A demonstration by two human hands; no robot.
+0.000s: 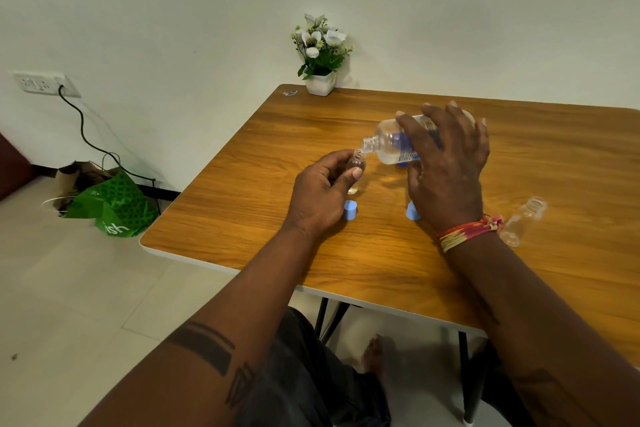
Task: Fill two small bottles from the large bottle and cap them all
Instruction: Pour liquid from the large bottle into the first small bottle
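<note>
- Between my two hands, over the middle of the desk (pixel 381 253), the pour is under way: the mouth of the large bottle (pixel 389 146) sits right at the neck of the small bottle (pixel 355 172).
- My right hand (pixel 446 166) forms the upper grip, fingers wrapped over the large bottle, which lies tilted almost level with its open neck pointing left and clear liquid pooled along its lower side.
- My left hand (pixel 322 191) forms the lower grip, thumb and fingers curled round the small bottle, holding it upright on the desk; a little liquid shows at its bottom.
- Just nearside of the left grip stands a blue cap (pixel 350 210) on the desk.
- Under the right grip, partly hidden by the palm, sits a second blue cap (pixel 412 211).
- Something blue shows through and beneath the large bottle; I cannot tell what it is.
- Right of the right wrist, beside its woven wristband (pixel 467 230), an empty bottle (pixel 523 225) stands uncapped, clear of both hands.
- Far beyond both grips, at the desk's back edge, is a potted flower (pixel 320 52).
</note>
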